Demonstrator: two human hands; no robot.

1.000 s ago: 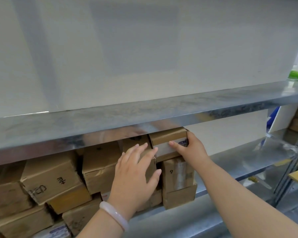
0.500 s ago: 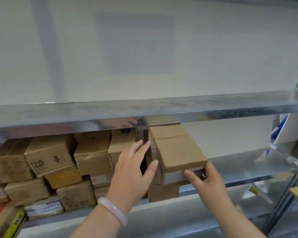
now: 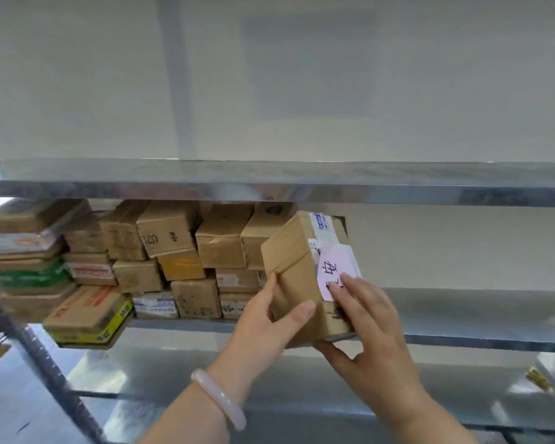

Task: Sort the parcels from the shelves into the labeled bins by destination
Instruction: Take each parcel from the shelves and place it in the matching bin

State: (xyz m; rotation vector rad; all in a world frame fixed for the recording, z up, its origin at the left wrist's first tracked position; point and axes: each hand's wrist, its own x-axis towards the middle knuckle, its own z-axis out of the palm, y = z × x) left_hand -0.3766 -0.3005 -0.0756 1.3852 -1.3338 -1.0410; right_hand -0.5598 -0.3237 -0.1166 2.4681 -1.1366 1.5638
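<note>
The right hand (image 3: 375, 341) is covering the lower end of the pink label (image 3: 335, 267) on the carton (image 3: 293, 267), cutting its handwriting short. The left hand (image 3: 263, 328) is hiding the carton's near corner. The upper shelf (image 3: 269, 190) is masking the tops of the stacked parcels (image 3: 173, 248), and the rack post (image 3: 53, 379) is showing only as a blur.

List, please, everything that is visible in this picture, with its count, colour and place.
held parcel: one, brown cardboard, tilted in front of the middle shelf, in both hands
label: one, pink with handwriting, on the held parcel's right face
stacked parcels: well over a dozen, mostly brown, left half of the middle shelf
metal shelves: three levels, grey
wall: one, white, behind the shelves
bracelet: one, white, on the left wrist
left hand: grips the held parcel's left side
right hand: holds its right side, fingers on the label
</note>
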